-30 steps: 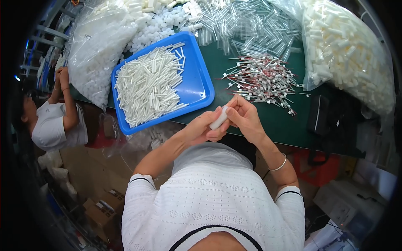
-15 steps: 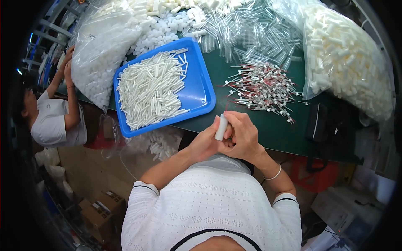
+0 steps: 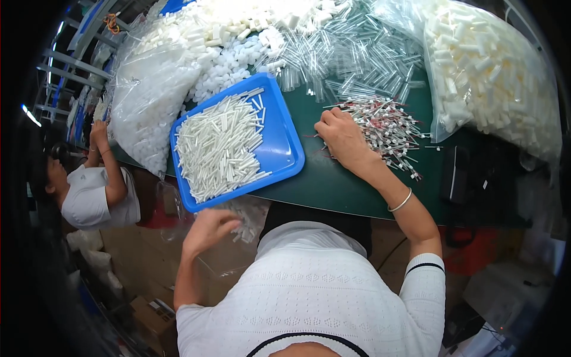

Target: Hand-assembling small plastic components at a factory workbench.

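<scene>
A rectangular blue plastic tray (image 3: 279,143) holds slim white rods (image 3: 220,149). The left hand (image 3: 209,229) has parted fingers; I can't tell whether the right hand (image 3: 345,138) grips red-and-white wired pieces (image 3: 394,128).

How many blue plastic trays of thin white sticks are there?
1: the shallow blue plastic tray of thin white sticks lies beyond the bare left hand and left of the bare right hand. Others may be hidden.

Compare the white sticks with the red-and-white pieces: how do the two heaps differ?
The white sticks lie in the blue tray; the red-and-white pieces lie on the green table. The sticks are plain white; the pieces mix white with red. Both are loose heaps of thin parts.
</scene>
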{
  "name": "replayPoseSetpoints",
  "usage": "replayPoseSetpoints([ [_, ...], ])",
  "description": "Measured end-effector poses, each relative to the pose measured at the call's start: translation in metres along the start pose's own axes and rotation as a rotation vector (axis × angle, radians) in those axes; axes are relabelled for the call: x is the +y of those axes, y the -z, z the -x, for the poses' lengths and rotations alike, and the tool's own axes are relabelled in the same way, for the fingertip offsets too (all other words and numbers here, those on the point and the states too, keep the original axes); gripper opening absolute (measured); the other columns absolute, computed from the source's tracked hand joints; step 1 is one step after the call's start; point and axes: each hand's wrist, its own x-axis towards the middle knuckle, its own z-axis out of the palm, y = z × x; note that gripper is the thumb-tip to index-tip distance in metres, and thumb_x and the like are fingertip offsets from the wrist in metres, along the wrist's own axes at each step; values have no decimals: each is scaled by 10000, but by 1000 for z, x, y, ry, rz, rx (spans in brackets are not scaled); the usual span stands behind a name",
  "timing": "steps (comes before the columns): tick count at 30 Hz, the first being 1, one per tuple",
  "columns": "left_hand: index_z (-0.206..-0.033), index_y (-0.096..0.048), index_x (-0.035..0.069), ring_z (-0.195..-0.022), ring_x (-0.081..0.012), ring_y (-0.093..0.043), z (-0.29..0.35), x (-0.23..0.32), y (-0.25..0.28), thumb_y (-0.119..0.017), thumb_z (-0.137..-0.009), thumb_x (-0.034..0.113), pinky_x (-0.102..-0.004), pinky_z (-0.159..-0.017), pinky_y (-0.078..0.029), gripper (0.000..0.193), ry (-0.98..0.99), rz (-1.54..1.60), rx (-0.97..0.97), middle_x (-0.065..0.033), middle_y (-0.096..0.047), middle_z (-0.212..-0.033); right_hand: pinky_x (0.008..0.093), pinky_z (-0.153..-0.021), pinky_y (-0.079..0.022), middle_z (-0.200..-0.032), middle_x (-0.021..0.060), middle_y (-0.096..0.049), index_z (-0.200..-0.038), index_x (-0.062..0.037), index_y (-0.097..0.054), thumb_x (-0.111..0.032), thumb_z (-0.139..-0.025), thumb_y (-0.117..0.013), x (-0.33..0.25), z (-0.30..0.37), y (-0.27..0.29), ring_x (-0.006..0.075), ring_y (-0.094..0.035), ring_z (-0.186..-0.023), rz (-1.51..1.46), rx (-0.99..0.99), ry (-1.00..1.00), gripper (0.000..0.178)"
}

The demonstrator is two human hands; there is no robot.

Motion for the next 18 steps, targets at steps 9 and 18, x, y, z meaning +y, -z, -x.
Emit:
replayPoseSetpoints([
  [9, -904, -671, 53, -779, -308, -638, -222, 23, 135, -601, -829, 173, -390, -692, -486, 158, -422, -313, 671, -139, -665, -824, 319, -741, -479, -944, 114, -658, -933, -23, -535, -21, -888, -550, -6, 5, 4, 241, -629, -834, -710, 229, -449, 47],
  [18, -853, -692, 85, -787, -304, -653, -388, 20, 174, -607, -808, 195, -402, -736, -512, 147, -315, -303, 962, -131, -682, -822, 250, -831, -484, -917, 91, -654, -1183, 24, -535, -7, -915, -534, 4, 8, 43, 142, -634, -882, -1277, 404, -748, 270],
])
